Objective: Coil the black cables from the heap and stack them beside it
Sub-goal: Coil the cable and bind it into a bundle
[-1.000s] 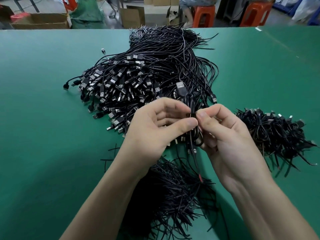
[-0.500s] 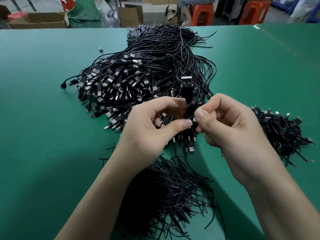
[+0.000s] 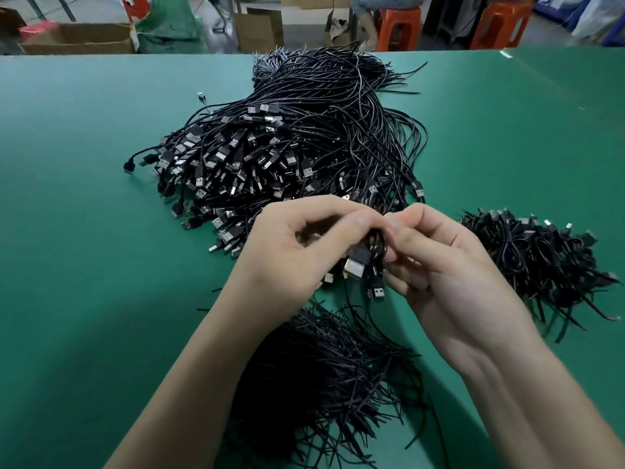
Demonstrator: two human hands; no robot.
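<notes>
1. The left grip (image 3: 304,255) and the right grip (image 3: 449,265) meet over the green tabletop (image 3: 84,248), their thumbs almost touching and the fingers of both curled in.
2. Both grips pinch one small coil (image 3: 376,245) of black cable. The left thumb (image 3: 358,221) and forefinger close on it from the left. The right thumb (image 3: 402,230) presses on it from the right, with the other right fingers curled under it.
3. A plug (image 3: 355,265) with a silver end sticks out of the coil, pointing down and toward the left grip's palm.
4. A second plug (image 3: 377,292) shows just below the coil. I cannot tell whether it belongs to the coil or to the cables behind it.
5. The heap (image 3: 287,147) of loose black cables lies just beyond the grips. Its plug ends fan out beyond and left of the left grip, and its bare tails run away toward the far edge of the tabletop.
6. The stack (image 3: 541,262) of coiled cables lies on the tabletop to the outer side of the right grip, near it but apart from the heap.
7. A bundle of thin black ties (image 3: 321,384) lies on the near side of the grips, between the two forearms and partly under the left one.
8. Past the tabletop's far edge stand cardboard boxes (image 3: 77,38) beyond the left grip and two orange stools (image 3: 399,27) beyond the right.
</notes>
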